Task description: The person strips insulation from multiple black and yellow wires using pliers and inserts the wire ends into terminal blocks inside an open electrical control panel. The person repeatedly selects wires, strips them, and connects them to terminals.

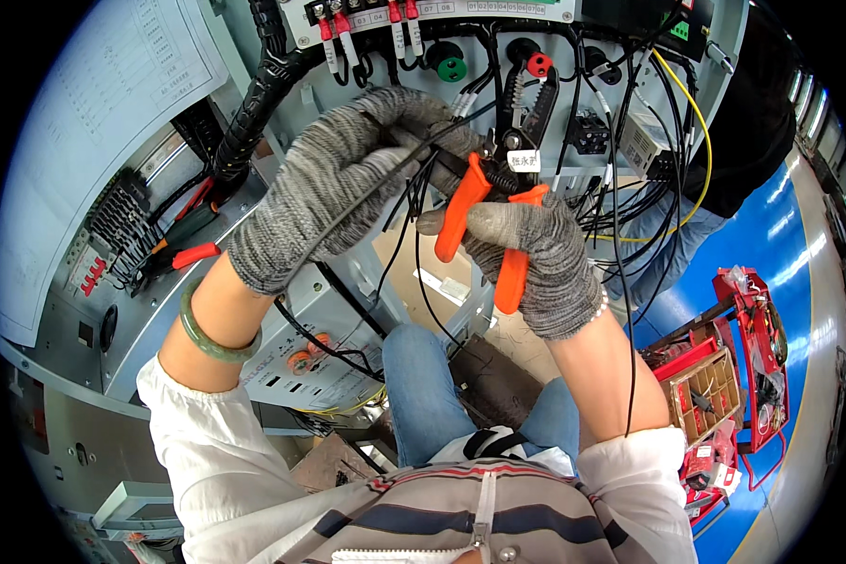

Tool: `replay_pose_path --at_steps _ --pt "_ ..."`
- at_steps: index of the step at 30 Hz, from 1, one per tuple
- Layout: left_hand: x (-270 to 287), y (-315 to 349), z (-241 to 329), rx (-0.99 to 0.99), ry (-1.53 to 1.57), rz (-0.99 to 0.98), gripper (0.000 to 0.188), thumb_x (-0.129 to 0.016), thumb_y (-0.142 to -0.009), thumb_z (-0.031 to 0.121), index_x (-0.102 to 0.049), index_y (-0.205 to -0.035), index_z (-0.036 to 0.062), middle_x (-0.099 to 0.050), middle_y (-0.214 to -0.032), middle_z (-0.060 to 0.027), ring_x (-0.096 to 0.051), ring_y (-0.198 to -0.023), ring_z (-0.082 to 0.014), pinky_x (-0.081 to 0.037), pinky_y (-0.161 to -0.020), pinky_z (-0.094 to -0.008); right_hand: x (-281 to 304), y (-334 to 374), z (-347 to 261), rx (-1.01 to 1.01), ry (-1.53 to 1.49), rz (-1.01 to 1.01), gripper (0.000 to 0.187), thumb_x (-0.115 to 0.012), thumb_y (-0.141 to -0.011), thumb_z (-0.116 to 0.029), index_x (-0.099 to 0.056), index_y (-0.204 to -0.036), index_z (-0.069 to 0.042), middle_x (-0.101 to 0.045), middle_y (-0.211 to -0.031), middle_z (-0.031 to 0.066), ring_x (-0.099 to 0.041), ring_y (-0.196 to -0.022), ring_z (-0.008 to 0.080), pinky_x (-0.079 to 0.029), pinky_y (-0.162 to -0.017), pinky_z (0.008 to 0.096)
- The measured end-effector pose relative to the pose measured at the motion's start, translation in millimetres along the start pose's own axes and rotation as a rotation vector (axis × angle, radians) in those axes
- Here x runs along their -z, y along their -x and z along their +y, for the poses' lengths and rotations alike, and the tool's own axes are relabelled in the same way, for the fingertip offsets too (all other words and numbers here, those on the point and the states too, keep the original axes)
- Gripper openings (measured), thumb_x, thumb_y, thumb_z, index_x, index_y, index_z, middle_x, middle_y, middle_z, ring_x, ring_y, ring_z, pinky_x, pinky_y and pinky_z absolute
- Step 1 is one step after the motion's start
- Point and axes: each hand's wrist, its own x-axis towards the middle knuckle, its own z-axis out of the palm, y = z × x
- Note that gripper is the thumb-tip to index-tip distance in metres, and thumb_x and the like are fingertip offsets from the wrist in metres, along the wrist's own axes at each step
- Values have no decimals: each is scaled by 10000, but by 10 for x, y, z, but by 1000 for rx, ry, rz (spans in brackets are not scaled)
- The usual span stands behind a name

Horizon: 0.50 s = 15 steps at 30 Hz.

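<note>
one orange-handled wire stripper (459, 209), upper centre of frame, right gloved hand (540, 254) clamped round its handles, left gloved hand (334, 179) curled by a black wire (461, 123), hold unclear; best used square to the wire, squeezed lightly.

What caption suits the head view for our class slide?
Gloved right hand grips orange-handled wire strippers while the left hand holds black wires.

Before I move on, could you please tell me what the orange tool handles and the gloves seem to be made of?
Handles: probably plastic or rubber, satin, judging by the smooth, even orange surface. Gloves: likely knitted yarn, matte, given the mottled grey stitch texture.
</note>
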Motion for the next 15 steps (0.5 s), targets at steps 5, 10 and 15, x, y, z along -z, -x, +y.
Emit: replay_pose_path --at_steps 5,10,15 --pt "4 92 64 107 -203 140 335 -533 -892 208 -566 -1162 13 -629 -1006 -80 -578 -851 -107 -483 -758 -248 -65 -47 9 15 -81 40 454 -708 -682 -107 -531 -1082 16 -567 -953 121 -551 -852 219 -458 -745 391" --pt "-73 -47 148 207 -430 149 291 -569 -871 237 -632 -1081 46 -650 -841 -53 -564 -700 -67 -459 -638 -211 -8 19 56 119 -95 20 451 -690 -716 -103 -560 -1142 -34 -603 -848 53 -573 -738 121 -490 -652 271" --pt "-109 -169 43 122 -576 109 291 -591 -859 224 -624 -1102 66 -664 -842 -68 -584 -736 -113 -471 -703 -262 18 132 13 61 -11 -6 545 -678 -732 -67 -499 -1247 -49 -594 -1037 57 -562 -922 111 -476 -801 261"
